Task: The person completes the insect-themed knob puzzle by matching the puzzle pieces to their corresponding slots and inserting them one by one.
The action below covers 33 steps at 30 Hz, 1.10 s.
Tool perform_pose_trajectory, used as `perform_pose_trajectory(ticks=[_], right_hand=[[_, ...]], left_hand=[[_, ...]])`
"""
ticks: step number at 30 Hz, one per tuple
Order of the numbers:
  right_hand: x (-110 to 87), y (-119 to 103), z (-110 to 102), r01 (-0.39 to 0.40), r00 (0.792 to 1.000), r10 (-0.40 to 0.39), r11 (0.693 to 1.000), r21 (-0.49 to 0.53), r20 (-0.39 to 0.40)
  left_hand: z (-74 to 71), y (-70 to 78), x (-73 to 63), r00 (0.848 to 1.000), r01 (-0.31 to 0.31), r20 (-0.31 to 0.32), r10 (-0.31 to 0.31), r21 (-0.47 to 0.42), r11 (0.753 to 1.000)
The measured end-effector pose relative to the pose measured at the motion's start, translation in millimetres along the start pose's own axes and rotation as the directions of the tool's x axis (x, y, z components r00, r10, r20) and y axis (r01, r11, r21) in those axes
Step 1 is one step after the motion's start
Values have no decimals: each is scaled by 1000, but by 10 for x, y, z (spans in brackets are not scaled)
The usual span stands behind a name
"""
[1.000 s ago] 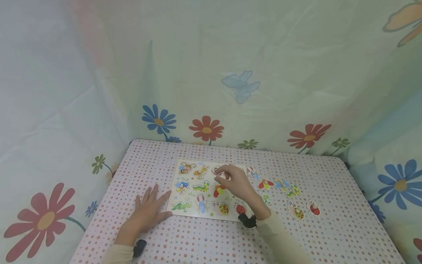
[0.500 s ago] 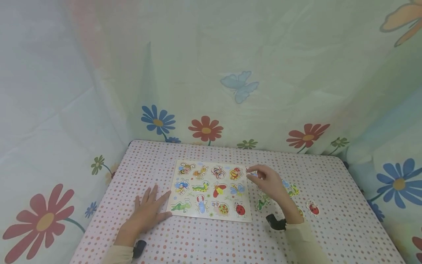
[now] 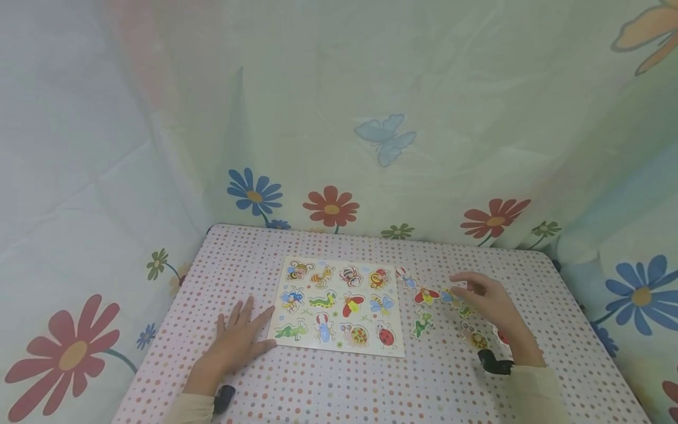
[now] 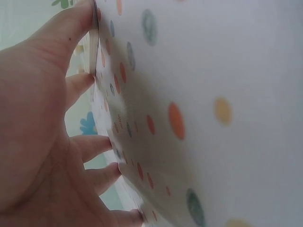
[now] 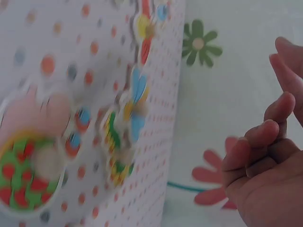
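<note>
My left hand (image 3: 238, 340) lies with fingers spread on the dotted tabletop, thumb and index fingertip at the left edge of an insect puzzle board (image 3: 338, 288). Its fingertips press the cloth in the left wrist view. My right hand (image 3: 489, 300) is raised over the loose pieces on the right, thumb and index apart, the other fingers bent, holding nothing. Just below its fingertips are a blue-winged bee piece (image 3: 447, 295) and a green caterpillar piece (image 3: 466, 311). A snail piece (image 5: 28, 175) with a knob shows large in the right wrist view. The forearm partly covers a ladybug piece (image 3: 501, 335).
Between board and right hand lie a stag beetle piece (image 3: 406, 278), a red-winged bug piece (image 3: 426, 295) and a green grasshopper piece (image 3: 422, 324). The dotted table (image 3: 339, 388) ends at a flower-printed curtain (image 3: 296, 135).
My right hand has moved right, from over the board's upper part, past the stag beetle piece, to above the bee and caterpillar pieces. The left hand stays in place.
</note>
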State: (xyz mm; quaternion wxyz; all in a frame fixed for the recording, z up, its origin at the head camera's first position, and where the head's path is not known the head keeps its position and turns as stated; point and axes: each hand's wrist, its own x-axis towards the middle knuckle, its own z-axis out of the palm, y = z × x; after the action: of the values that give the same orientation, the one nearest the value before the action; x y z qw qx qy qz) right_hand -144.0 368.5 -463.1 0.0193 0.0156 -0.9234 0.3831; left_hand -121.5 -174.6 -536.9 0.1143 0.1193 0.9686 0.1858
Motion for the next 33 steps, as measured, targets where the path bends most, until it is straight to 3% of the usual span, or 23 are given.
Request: perform_pose_trajectory(ticks=[12,20,28,33], right_hand=[[1,597,-242,-131,991,133,989,-63,32],[-13,787,-239,-274,950,278,961,-46,142],[16,899,-205,-295,933,294,955,-24,210],[24,944,-184,-282,933,282,959,-34,222]], left_hand=[[1,10,-2,1000,-1,2,1,-15,1000],[14,2,22,1000,9,6,-10,5,1000],[12,3,27,1000,9,3,-9,3,1000],[10,3,20,1000,9,3,-9,0,1000]])
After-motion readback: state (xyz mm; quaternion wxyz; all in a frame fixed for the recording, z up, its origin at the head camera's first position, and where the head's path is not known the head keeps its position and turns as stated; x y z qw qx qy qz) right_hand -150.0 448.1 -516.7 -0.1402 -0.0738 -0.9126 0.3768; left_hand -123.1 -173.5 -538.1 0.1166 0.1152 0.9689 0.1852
